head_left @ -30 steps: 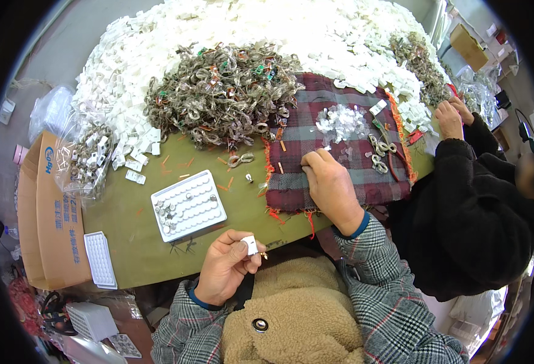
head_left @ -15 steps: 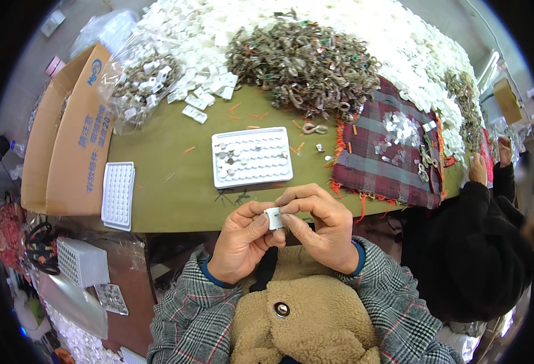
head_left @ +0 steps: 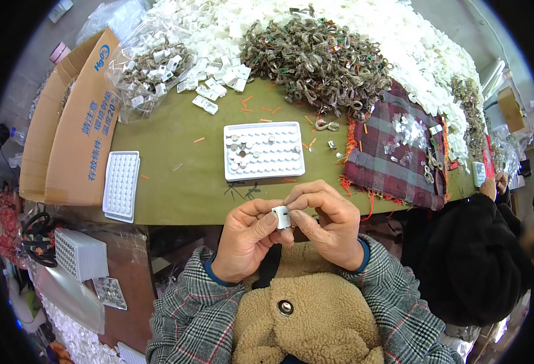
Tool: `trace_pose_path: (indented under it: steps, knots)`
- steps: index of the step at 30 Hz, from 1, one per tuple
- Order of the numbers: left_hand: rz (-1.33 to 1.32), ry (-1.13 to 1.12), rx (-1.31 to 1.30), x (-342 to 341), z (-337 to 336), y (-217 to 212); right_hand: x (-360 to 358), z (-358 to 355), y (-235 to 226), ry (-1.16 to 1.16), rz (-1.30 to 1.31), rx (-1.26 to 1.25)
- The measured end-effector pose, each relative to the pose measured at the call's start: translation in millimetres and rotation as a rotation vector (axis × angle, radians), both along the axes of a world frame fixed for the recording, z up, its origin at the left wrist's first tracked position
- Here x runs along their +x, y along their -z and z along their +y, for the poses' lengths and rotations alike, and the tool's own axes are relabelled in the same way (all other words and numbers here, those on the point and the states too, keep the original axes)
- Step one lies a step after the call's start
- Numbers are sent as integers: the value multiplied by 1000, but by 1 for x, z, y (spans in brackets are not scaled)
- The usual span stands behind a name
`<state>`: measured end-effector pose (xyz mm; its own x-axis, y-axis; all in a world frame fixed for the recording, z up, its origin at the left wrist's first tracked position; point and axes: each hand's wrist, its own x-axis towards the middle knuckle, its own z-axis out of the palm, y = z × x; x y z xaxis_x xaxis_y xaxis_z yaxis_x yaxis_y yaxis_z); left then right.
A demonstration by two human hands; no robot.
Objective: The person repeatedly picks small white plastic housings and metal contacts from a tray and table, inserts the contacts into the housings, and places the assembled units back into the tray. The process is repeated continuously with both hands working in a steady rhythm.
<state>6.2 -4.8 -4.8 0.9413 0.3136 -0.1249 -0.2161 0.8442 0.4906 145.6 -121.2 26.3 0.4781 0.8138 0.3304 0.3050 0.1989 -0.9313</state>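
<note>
Just in front of the table's near edge, both hands hold a small white plastic casing with a dark slot in its face. My left hand pinches it from the left between thumb and fingers. The fingertips of my right hand close on its right side and cover that edge. Beyond my hands lies a white plastic tray with rows of round pockets. Small silver discs sit in some pockets, mostly on its left side.
An open cardboard box and another tray stand left. A grey pile of coiled strands, heaped white pieces and a bag of parts lie behind. A checked cloth lies right, near a co-worker's dark sleeve.
The whole view has shifted slightly, so the table things appear farther right. Both hands keep hold of the casing. The co-worker's hands at the right have come closer together.
</note>
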Motion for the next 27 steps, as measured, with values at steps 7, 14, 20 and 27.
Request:
trace_pose_path:
  steps: [7,14,20,27]
  knots:
    - [64,20,14,6,-6,-4,7,-10,4,27,-91,-12]
    - [158,-8,120,9,-12,-6,7,-11,11,98,-160,52]
    - [158,-15,162,7,-12,-10,2,-15,12,103,-232,81]
    - [98,4,101,1,-9,-12,-1,-17,11,-21,133,39]
